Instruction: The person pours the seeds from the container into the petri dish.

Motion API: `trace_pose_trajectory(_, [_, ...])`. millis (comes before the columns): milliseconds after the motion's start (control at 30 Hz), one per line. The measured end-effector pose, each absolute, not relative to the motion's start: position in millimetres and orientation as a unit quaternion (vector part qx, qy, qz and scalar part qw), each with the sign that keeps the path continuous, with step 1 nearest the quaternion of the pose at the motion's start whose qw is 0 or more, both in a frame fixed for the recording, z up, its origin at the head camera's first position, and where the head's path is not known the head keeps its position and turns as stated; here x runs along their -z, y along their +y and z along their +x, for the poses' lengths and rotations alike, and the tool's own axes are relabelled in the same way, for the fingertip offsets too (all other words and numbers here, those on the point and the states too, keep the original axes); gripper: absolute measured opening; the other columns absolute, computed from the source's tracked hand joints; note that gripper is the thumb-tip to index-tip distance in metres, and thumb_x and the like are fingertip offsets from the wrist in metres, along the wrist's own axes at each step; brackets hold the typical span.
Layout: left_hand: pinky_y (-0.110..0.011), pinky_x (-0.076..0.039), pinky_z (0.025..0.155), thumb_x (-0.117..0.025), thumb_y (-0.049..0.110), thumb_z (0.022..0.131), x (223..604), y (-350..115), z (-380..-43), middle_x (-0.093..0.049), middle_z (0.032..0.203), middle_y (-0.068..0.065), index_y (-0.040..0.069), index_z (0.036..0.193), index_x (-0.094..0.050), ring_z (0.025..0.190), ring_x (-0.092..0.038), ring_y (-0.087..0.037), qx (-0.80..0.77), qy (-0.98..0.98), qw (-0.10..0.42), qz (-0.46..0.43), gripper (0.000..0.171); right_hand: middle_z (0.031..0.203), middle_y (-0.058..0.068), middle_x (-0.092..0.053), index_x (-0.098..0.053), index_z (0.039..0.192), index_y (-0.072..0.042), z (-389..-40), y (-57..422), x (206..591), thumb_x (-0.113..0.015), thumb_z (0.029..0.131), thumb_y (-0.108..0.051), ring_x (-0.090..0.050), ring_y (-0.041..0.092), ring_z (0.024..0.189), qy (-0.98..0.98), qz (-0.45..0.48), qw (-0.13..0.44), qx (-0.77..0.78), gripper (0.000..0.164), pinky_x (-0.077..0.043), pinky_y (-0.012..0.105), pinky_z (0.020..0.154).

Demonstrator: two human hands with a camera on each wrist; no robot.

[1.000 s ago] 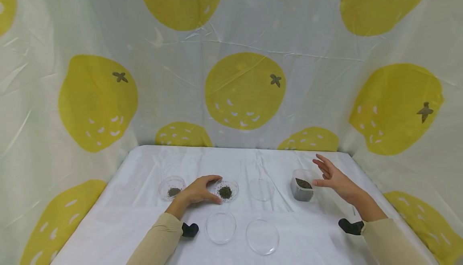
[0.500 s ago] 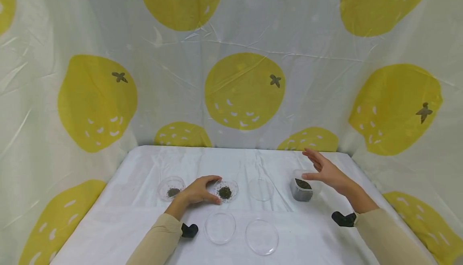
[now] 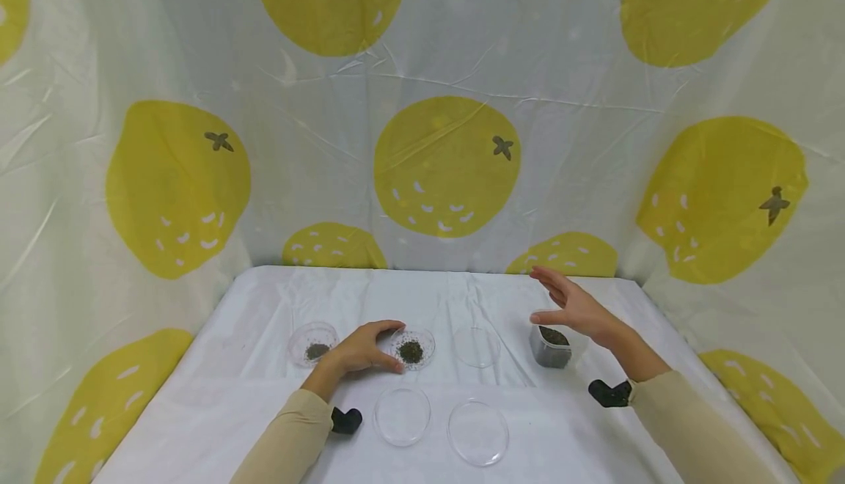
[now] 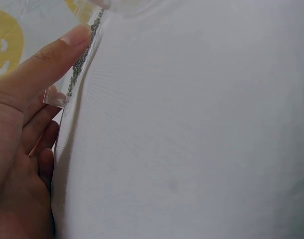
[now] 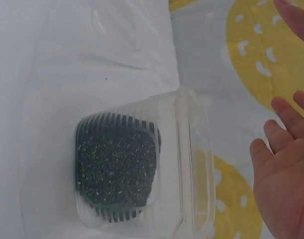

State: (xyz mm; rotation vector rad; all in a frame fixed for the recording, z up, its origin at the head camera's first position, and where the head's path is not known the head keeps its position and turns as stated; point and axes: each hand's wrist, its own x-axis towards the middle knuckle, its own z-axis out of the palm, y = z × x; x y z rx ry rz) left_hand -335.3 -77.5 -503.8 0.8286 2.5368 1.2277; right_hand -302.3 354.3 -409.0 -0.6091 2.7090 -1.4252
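My left hand holds a clear petri dish between thumb and fingers, and the dish sits on the white-covered table. A small heap of dark green-brown granules lies in it, with crumbs scattered around. In the left wrist view the thumb is against the dish's side. My right hand hovers with spread fingers over a clear plastic tub, holding nothing. Dark granules partly fill that tub in the right wrist view, where the hand is apart from the rim.
Another petri dish with a greyish-brown heap stands left of my left hand. A clear dish lies between the held one and the tub. Two clear round dishes or lids lie nearer me. A lemon-print curtain surrounds the table.
My right hand has moved left, from the tub's right side to above it, and slightly up. My left hand and the dish it holds have stayed put.
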Motion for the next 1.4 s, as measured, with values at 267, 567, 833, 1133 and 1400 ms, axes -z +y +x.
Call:
trace_pose_trajectory(267, [-0.042,-0.024,0.106,-0.087,0.038,0.060,503,-77,-335,-0.045,0.136,0.004,0.018,0.134,-0.050,0.130,-0.032,-0.020,-0.418,0.857,0.099,0.283,0.085,0.148,0.005,-0.028,-0.021,0.147,-0.017,-305,337,413,-0.078,0.076,-0.025,-0.017,0.024,0.138,0.859,-0.212,0.026,0.466,0.091,-0.016,0.048,0.108])
trace_pose_trajectory(567, [-0.042,-0.024,0.106,-0.086,0.041,0.060,505,-77,-337,-0.044,0.137,0.005,0.019,0.135,-0.049,0.131,-0.032,-0.020,-0.415,0.858,0.099,0.286,0.086,0.149,0.000,-0.027,-0.020,0.148,-0.020,-307,313,424,-0.078,0.075,-0.028,-0.017,0.020,0.138,0.849,-0.229,0.071,0.471,0.093,-0.019,0.043,0.108])
trace_pose_trajectory(833, [-0.043,-0.024,0.106,-0.086,0.043,0.059,506,-77,-338,-0.044,0.137,0.006,0.021,0.135,-0.049,0.131,-0.031,-0.019,-0.416,0.858,0.102,0.283,0.087,0.148,-0.001,-0.026,-0.024,0.146,-0.021,-310,293,431,-0.079,0.075,-0.025,-0.019,0.019,0.137,0.842,-0.253,0.093,0.467,0.090,-0.020,0.041,0.108])
trace_pose_trajectory(1133, [-0.042,-0.024,0.106,-0.086,0.042,0.058,507,-78,-340,-0.044,0.137,0.006,0.021,0.134,-0.050,0.131,-0.031,-0.019,-0.418,0.859,0.101,0.278,0.087,0.148,-0.003,-0.027,-0.025,0.146,-0.020,-315,282,439,-0.080,0.074,-0.027,-0.022,0.016,0.136,0.852,-0.262,0.103,0.442,0.090,-0.022,0.037,0.108])
trace_pose_trajectory(1400, [-0.042,-0.024,0.106,-0.086,0.043,0.058,509,-79,-340,-0.044,0.136,0.007,0.022,0.134,-0.050,0.131,-0.031,-0.019,-0.417,0.859,0.099,0.278,0.086,0.149,0.006,-0.026,-0.025,0.146,-0.015,-313,274,458,-0.079,0.075,-0.018,-0.021,0.024,0.136,0.849,-0.263,0.122,0.442,0.088,-0.021,0.044,0.107])
